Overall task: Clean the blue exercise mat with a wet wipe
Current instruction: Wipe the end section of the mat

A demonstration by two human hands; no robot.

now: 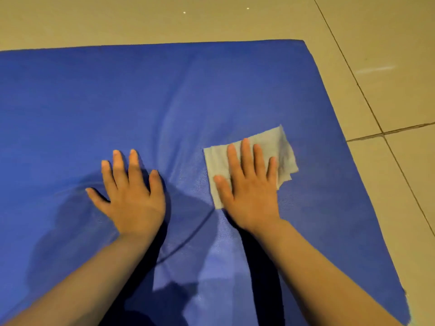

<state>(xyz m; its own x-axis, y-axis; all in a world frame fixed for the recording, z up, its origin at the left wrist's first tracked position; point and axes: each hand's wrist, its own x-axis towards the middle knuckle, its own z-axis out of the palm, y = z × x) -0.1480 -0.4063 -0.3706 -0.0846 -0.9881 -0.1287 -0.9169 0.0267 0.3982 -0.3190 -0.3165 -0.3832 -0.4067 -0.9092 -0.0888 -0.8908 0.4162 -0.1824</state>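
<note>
On the beige tiled floor a wide blue foam exercise mat lies spread out, its far right corner showing and its right edge running back toward the person kneeling over it. A pale, creased rectangular wet wipe sits on the mat right of centre, and the right hand lies flat on top of it, fingers straight and slightly spread, pinning it by pressure rather than gripping it; I judge that lets the whole palm drive the cloth across the surface. The left hand rests flat on the bare mat just to the left, fingers splayed and holding nothing, most likely to bear the person's weight and keep the mat from sliding or bunching. Soft ripples in the mat run between the two hands. The near stretch between the forearms has a lighter sheen, possibly damp, though shadow makes that hard to tell.
</note>
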